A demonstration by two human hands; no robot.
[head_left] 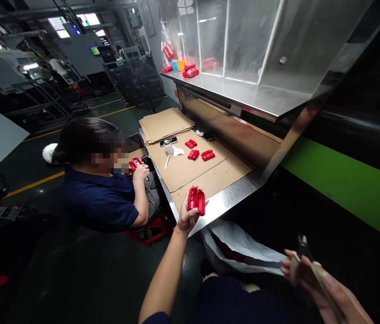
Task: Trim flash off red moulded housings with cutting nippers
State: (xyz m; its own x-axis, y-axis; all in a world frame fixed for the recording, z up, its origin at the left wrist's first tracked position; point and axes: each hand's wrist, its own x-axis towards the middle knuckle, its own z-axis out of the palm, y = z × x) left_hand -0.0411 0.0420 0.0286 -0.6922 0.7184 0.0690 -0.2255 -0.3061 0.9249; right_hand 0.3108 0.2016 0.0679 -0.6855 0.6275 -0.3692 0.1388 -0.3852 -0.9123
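Note:
In my left hand [187, 217] is a red plastic case [197, 201], its hollow inside facing up, raised over the near corner of the metal-edged table. My right hand [321, 283] grips a pair of pliers [306, 258] with pale handles, jaws pointing up, out to the lower right. Between the two hands hangs a white bag [243, 247] with something dark red inside. On the cardboard [183, 173] beyond my left hand lie several red plastic parts [207, 155].
A seated co-worker [102, 193] at the left handles another red part [136, 164]. A stack of cardboard [166, 123], a phone [168, 141] and a small white bottle [168, 146] are on the table. Above runs a metal shelf [243, 94] with red parts and small cups [178, 65].

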